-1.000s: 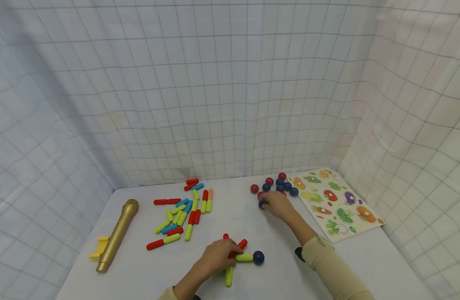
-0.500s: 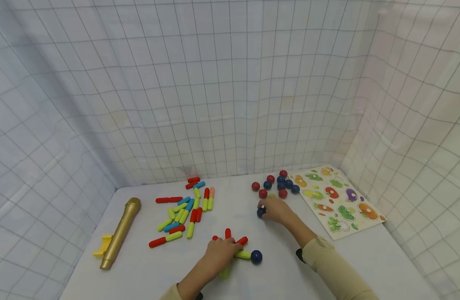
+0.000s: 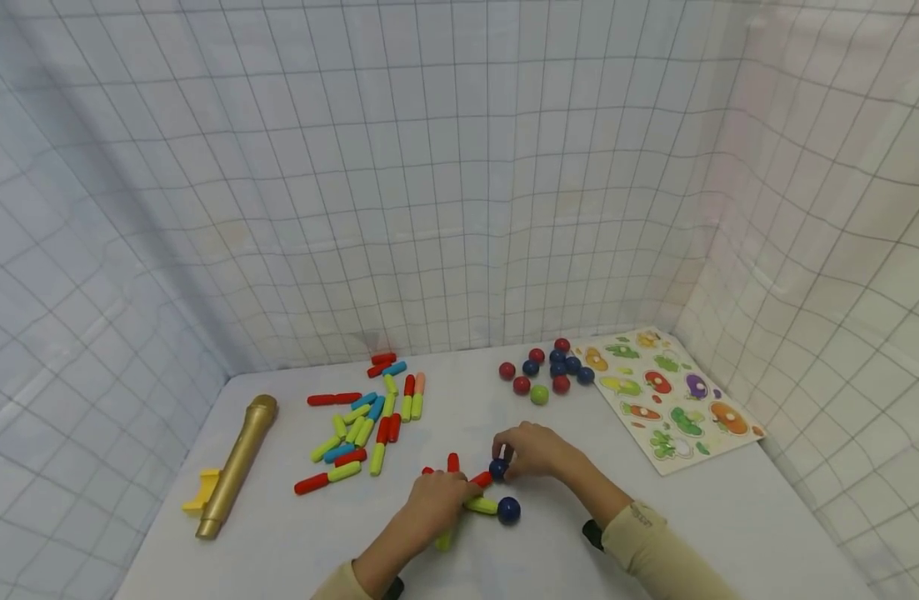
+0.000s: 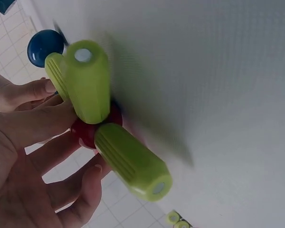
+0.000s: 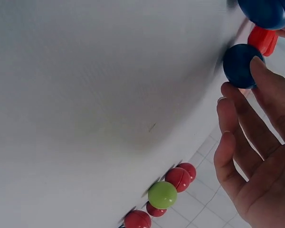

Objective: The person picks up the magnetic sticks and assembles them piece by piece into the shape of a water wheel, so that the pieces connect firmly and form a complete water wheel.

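My left hand [image 3: 435, 507] grips a star-like build of magnetic rods, partly covering it. In the left wrist view, lime-green rods [image 4: 88, 85] with silver magnet ends meet at a red ball [image 4: 84, 134] by the fingers. One lime rod carries a dark blue ball [image 3: 508, 510] at its outer end. Between thumb and fingers, my right hand [image 3: 537, 452] pinches another dark blue ball [image 5: 237, 66]. That ball is right at the end of a red rod [image 3: 481, 479] of the build. Another red rod [image 3: 453, 462] points toward the back wall.
Loose red, lime and blue rods [image 3: 362, 431] lie to the left. At the back stand several red and blue balls [image 3: 558, 369] and a green ball [image 3: 539, 395]. A vegetable puzzle board [image 3: 672, 450] is on the right; a gold microphone [image 3: 237, 467] and yellow piece [image 3: 202, 492] are far left.
My right hand has brought the blue ball from the ball group toward me, up to the red rod's end. The green ball is uncovered. My left hand keeps its grip; the build has turned slightly.
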`<state>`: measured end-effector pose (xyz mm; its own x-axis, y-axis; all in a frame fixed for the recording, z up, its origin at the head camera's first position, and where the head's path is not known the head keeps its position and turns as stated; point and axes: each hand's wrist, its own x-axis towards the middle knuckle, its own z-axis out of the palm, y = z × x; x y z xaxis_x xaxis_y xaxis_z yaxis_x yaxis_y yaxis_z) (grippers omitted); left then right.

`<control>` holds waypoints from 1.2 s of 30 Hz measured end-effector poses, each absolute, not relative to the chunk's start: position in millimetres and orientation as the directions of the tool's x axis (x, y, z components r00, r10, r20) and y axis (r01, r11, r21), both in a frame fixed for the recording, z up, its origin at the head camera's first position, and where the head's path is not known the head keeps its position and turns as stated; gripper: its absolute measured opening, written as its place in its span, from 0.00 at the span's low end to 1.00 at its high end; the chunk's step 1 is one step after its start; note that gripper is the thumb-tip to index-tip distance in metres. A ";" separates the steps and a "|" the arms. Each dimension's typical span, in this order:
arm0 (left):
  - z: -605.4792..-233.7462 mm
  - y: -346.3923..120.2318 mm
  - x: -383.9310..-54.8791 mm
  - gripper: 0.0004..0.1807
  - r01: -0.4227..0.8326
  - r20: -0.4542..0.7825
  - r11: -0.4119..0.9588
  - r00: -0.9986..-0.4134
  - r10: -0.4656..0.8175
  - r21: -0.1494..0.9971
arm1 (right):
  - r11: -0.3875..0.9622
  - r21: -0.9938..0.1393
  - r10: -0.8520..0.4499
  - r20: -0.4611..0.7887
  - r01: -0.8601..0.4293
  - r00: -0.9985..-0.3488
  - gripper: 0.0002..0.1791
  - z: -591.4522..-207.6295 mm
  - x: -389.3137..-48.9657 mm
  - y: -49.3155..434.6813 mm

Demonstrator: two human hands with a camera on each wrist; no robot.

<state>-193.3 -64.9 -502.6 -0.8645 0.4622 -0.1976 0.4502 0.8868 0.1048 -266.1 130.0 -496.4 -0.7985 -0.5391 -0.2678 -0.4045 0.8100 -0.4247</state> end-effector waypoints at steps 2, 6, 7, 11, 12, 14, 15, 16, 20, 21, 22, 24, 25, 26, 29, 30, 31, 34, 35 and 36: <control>-503.5 -64.7 -193.1 0.17 0.457 -0.198 0.886 -0.864 0.463 0.080 | 0.808 -0.417 -0.546 -0.265 -0.416 -0.795 0.14 -496.4 -264.5 129.0; -505.0 -65.3 -190.6 0.19 0.435 -0.186 0.896 -0.877 0.444 0.087 | 0.800 -0.440 -0.553 -0.278 -0.407 -0.786 0.13 -495.8 -265.2 131.4; -505.1 -65.6 -189.7 0.21 0.424 -0.181 0.900 -0.882 0.435 0.098 | 0.797 -0.452 -0.551 -0.276 -0.399 -0.788 0.12 -495.1 -266.8 132.4; -504.7 -66.7 -188.4 0.26 0.376 -0.175 0.913 -0.899 0.401 0.161 | 0.827 -0.441 -0.452 -0.152 -0.349 -0.879 0.13 -495.7 -281.7 138.3; -504.1 -66.9 -188.4 0.27 0.369 -0.181 0.914 -0.900 0.397 0.166 | 0.849 -0.418 -0.395 -0.097 -0.323 -0.913 0.14 -497.2 -287.8 140.5; -504.1 -67.6 -189.4 0.26 0.370 -0.190 0.915 -0.898 0.396 0.159 | 0.890 -0.379 -0.274 -0.001 -0.253 -0.962 0.16 -500.9 -300.3 146.1; -504.6 -68.1 -190.1 0.25 0.375 -0.196 0.915 -0.896 0.399 0.147 | 0.909 -0.360 -0.217 0.026 -0.211 -0.976 0.18 -502.9 -306.3 148.9; -504.9 -68.8 -190.7 0.23 0.384 -0.200 0.914 -0.893 0.404 0.131 | 0.922 -0.345 -0.172 0.038 -0.174 -0.984 0.20 -505.8 -311.8 151.7; -508.1 -71.2 -193.2 0.19 0.386 -0.227 0.913 -0.885 0.407 0.130 | 0.929 -0.363 -0.090 -0.027 -0.074 -0.996 0.23 -512.4 -323.2 157.2; -508.7 -71.6 -193.9 0.18 0.383 -0.232 0.914 -0.885 0.404 0.133 | 0.927 -0.370 -0.081 -0.043 -0.059 -0.996 0.23 -513.8 -324.1 157.3; -509.5 -71.6 -193.8 0.18 0.380 -0.237 0.915 -0.884 0.402 0.136 | 0.925 -0.378 -0.077 -0.054 -0.051 -0.996 0.22 -516.3 -324.0 158.0; -511.0 -71.5 -194.0 0.18 0.369 -0.249 0.917 -0.883 0.397 0.154 | 0.923 -0.383 -0.072 -0.059 -0.044 -0.996 0.22 -519.5 -322.8 158.6; -511.8 -71.6 -194.0 0.18 0.365 -0.253 0.917 -0.883 0.395 0.161 | 0.925 -0.378 -0.073 -0.058 -0.046 -0.996 0.22 -520.8 -322.4 159.0; -512.4 -71.7 -194.0 0.18 0.365 -0.259 0.917 -0.881 0.397 0.163 | 0.926 -0.374 -0.073 -0.057 -0.046 -0.996 0.22 -521.8 -321.9 159.4; -512.1 -71.8 -194.1 0.19 0.374 -0.261 0.911 -0.875 0.408 0.171 | 0.929 -0.366 -0.078 -0.065 -0.049 -0.995 0.25 -523.5 -321.4 159.5; -511.9 -71.7 -194.3 0.19 0.381 -0.258 0.908 -0.873 0.415 0.172 | 0.931 -0.362 -0.082 -0.071 -0.051 -0.994 0.27 -523.9 -321.5 159.4; -511.3 -71.7 -194.5 0.19 0.390 -0.252 0.905 -0.871 0.422 0.170 | 0.932 -0.359 -0.089 -0.077 -0.055 -0.993 0.29 -524.0 -321.7 159.1; -509.5 -71.3 -195.7 0.21 0.409 -0.242 0.895 -0.863 0.443 0.179 | 0.937 -0.343 -0.106 -0.094 -0.068 -0.990 0.34 -523.1 -321.5 157.2; -509.0 -71.1 -196.1 0.22 0.419 -0.243 0.891 -0.858 0.452 0.178 | 0.941 -0.332 -0.113 -0.100 -0.074 -0.989 0.34 -522.6 -321.3 156.5; -508.8 -71.0 -196.7 0.22 0.426 -0.244 0.887 -0.854 0.459 0.179 | 0.943 -0.323 -0.119 -0.106 -0.079 -0.987 0.32 -521.7 -320.8 155.6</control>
<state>-196.7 -71.0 -508.8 -0.8543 0.4591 -0.2437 0.4255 0.8870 0.1793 -320.8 155.6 -521.7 -0.9871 -0.1193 -0.1063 -0.0793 0.9432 -0.3226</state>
